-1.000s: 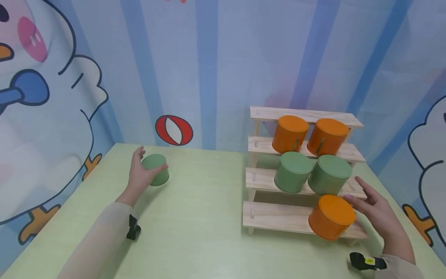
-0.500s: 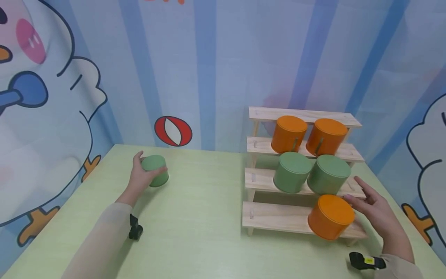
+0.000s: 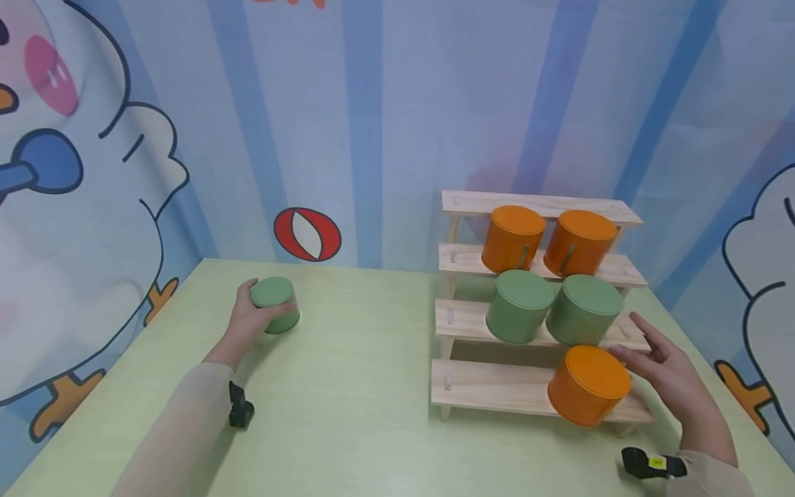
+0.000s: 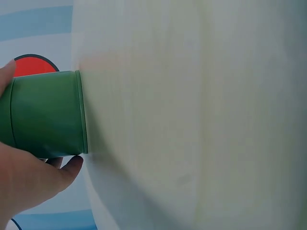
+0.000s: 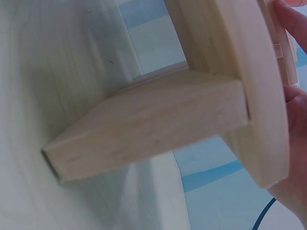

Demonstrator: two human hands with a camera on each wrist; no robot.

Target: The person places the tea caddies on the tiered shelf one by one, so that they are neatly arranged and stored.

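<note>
While the left hand [image 3: 251, 321] curls round a green tin [image 3: 275, 304] that stands on the pale green table [image 3: 348, 386], its thumb lies across the near side of the tin and its fingers wrap the far side, so the grip is clamped on the tin's wall; the left wrist view shows the same tin [image 4: 45, 115] with the palm [image 4: 29, 177] pressed to its side and its rim down on the tabletop. Well apart from that grip, on the other side of the table, the right hand [image 3: 667, 376] has its fingers spread and straight, close beside an orange tin [image 3: 589, 385] that rests on the lowest step of a wooden stepped rack [image 3: 491, 386]; whether the fingertips actually touch the tin cannot be told from the head view. Just beyond those fingers, on the step above, stand two more green tins [image 3: 555, 310] side by side and touching, and on the step above them two orange tins [image 3: 543, 240]. From the right wrist view only the rack's wooden foot and rail [image 5: 158, 129] show, with the fingers [image 5: 292, 28] at the edge. Behind everything hangs a blue striped cartoon backdrop [image 3: 373, 124].
</note>
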